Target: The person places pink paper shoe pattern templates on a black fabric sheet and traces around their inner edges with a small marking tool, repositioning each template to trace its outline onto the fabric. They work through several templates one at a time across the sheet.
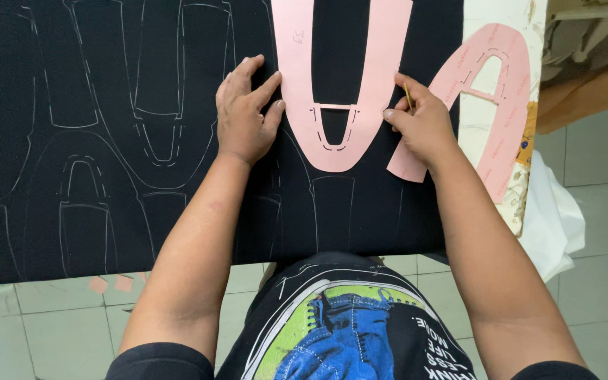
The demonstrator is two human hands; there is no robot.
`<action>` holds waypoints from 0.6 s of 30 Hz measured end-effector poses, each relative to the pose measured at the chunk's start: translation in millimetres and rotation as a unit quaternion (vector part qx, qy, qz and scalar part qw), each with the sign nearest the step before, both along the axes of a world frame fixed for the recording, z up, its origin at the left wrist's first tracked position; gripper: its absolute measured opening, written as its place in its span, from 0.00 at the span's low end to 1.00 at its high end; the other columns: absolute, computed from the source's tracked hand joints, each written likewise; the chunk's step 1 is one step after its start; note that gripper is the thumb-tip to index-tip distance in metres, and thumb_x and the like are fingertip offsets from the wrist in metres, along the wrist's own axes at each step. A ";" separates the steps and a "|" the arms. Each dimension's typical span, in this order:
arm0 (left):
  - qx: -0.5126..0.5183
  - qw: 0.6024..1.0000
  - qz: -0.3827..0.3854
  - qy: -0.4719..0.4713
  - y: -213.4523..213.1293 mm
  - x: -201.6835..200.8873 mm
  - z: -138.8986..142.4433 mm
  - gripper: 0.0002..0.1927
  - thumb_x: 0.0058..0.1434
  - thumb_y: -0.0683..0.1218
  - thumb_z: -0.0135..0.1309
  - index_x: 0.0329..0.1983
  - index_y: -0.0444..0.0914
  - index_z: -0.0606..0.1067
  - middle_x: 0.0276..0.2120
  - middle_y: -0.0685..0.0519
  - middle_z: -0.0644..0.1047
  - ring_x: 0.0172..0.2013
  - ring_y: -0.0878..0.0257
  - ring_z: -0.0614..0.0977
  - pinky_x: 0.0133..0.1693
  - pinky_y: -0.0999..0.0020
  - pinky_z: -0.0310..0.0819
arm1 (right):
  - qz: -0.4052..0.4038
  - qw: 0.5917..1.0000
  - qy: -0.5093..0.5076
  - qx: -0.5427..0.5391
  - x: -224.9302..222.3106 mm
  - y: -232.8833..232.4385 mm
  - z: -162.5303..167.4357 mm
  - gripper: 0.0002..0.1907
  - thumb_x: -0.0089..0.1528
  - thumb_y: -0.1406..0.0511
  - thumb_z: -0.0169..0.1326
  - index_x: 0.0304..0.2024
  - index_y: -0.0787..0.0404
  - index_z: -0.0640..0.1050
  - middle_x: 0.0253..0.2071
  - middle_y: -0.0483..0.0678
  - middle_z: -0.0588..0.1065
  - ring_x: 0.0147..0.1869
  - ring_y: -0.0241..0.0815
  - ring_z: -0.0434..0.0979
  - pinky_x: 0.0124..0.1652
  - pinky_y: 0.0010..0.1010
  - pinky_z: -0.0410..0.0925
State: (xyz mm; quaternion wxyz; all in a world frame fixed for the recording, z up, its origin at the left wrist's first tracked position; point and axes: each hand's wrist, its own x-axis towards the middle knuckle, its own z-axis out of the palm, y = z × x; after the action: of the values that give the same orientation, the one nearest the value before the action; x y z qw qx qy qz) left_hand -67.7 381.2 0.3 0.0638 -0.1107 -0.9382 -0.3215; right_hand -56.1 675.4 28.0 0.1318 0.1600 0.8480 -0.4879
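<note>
The U-shaped template lies flat on the fabric sheet, which covers the table. My left hand rests on the sheet just left of the template, fingertips touching its left arm. My right hand presses the template's right arm, holding a pencil at that edge. A second template lies right of the template, partly under my right hand, overhanging the sheet's edge onto the table.

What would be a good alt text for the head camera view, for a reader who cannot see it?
A person's left hand presses a pink U-shaped paper pattern flat on black fabric, while the right hand holds a thin yellow pencil at the pattern's edge. White traced outlines already cover the fabric, and a second pink pattern lies to the right.
</note>
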 end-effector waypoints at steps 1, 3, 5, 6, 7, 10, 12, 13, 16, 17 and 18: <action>0.002 1.000 0.000 0.000 0.2 -0.1 0.0 0.21 0.64 0.47 0.61 0.61 0.43 0.79 0.68 0.48 0.67 0.71 0.50 0.62 0.71 0.47 0.47 | -0.002 1.000 -0.002 0.000 0.0 0.7 -0.9 0.37 0.57 0.72 0.59 0.70 0.60 0.69 0.31 0.39 0.71 0.33 0.30 0.72 0.38 0.21 0.69; -0.002 1.000 0.001 0.001 0.5 0.0 -0.6 0.21 0.64 0.48 0.61 0.61 0.43 0.79 0.69 0.48 0.67 0.71 0.50 0.62 0.71 0.47 0.47 | 0.009 1.000 0.005 0.011 0.5 1.8 -2.4 0.38 0.56 0.71 0.61 0.70 0.60 0.69 0.32 0.38 0.70 0.34 0.30 0.71 0.37 0.21 0.68; -0.007 1.000 -0.003 0.007 0.1 1.4 -0.2 0.22 0.64 0.48 0.62 0.61 0.43 0.79 0.69 0.48 0.67 0.72 0.50 0.62 0.71 0.47 0.47 | 0.021 0.999 0.017 0.027 1.6 1.9 -3.7 0.39 0.55 0.71 0.62 0.70 0.60 0.69 0.33 0.38 0.69 0.35 0.30 0.70 0.38 0.21 0.67; -0.010 1.000 -0.007 0.013 -0.6 2.4 0.2 0.23 0.63 0.49 0.63 0.61 0.42 0.79 0.69 0.47 0.66 0.72 0.50 0.62 0.72 0.47 0.46 | 0.029 0.999 0.025 0.039 2.4 1.7 -4.1 0.40 0.55 0.71 0.63 0.70 0.60 0.69 0.33 0.38 0.68 0.35 0.30 0.69 0.38 0.21 0.67; -0.013 1.000 -0.012 0.019 -0.9 3.1 0.8 0.24 0.63 0.49 0.64 0.62 0.41 0.79 0.69 0.47 0.66 0.72 0.50 0.61 0.72 0.47 0.46 | 0.036 0.998 0.033 0.050 2.9 1.6 -4.3 0.40 0.55 0.71 0.64 0.71 0.60 0.69 0.34 0.38 0.68 0.36 0.30 0.69 0.39 0.21 0.67; -0.021 0.999 -0.026 0.002 -1.7 4.4 2.9 0.30 0.58 0.54 0.67 0.62 0.40 0.77 0.68 0.45 0.65 0.71 0.47 0.59 0.70 0.46 0.44 | 0.035 0.996 0.013 0.080 3.4 1.2 -4.0 0.40 0.54 0.70 0.64 0.70 0.58 0.69 0.34 0.38 0.68 0.35 0.31 0.69 0.37 0.22 0.67; -0.021 0.999 -0.026 -0.007 -2.1 4.7 4.0 0.31 0.58 0.55 0.68 0.62 0.40 0.77 0.69 0.46 0.65 0.72 0.49 0.59 0.71 0.46 0.44 | 0.035 0.997 0.016 0.069 3.6 1.5 -3.5 0.40 0.55 0.70 0.64 0.70 0.58 0.69 0.34 0.38 0.68 0.35 0.31 0.69 0.38 0.22 0.67; -0.021 0.999 -0.025 -0.012 -2.2 4.7 4.4 0.31 0.58 0.55 0.68 0.63 0.41 0.76 0.69 0.47 0.65 0.72 0.50 0.59 0.72 0.47 0.44 | 0.036 0.997 0.018 0.064 3.7 1.5 -3.3 0.40 0.55 0.69 0.64 0.71 0.58 0.69 0.34 0.38 0.69 0.35 0.31 0.69 0.38 0.22 0.67; -0.027 0.999 -0.025 -0.013 -1.7 5.1 4.5 0.31 0.58 0.55 0.68 0.63 0.41 0.76 0.70 0.47 0.64 0.72 0.49 0.59 0.72 0.46 0.44 | 0.048 0.994 0.023 0.092 4.3 1.8 -2.9 0.40 0.55 0.69 0.64 0.71 0.58 0.68 0.34 0.39 0.69 0.35 0.32 0.70 0.38 0.23 0.67; -0.030 0.999 -0.026 -0.010 -1.6 4.9 4.4 0.31 0.59 0.55 0.67 0.63 0.41 0.76 0.70 0.47 0.64 0.72 0.49 0.59 0.72 0.46 0.44 | 0.053 0.994 0.027 0.092 4.4 2.0 -2.7 0.40 0.56 0.69 0.64 0.71 0.59 0.68 0.34 0.40 0.70 0.35 0.32 0.70 0.38 0.23 0.67; -0.033 0.999 -0.028 -0.008 -1.6 5.3 4.3 0.31 0.59 0.55 0.67 0.64 0.41 0.76 0.70 0.46 0.64 0.72 0.49 0.59 0.71 0.46 0.44 | 0.058 0.994 0.030 0.093 4.5 2.3 -2.4 0.40 0.56 0.69 0.64 0.71 0.59 0.68 0.34 0.40 0.70 0.36 0.32 0.70 0.38 0.23 0.68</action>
State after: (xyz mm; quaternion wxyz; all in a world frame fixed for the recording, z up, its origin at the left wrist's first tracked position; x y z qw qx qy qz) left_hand -62.5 379.6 4.6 0.0437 -0.1365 -0.9453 -0.2932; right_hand -51.7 677.6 25.7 0.1187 0.1076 0.9010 -0.4032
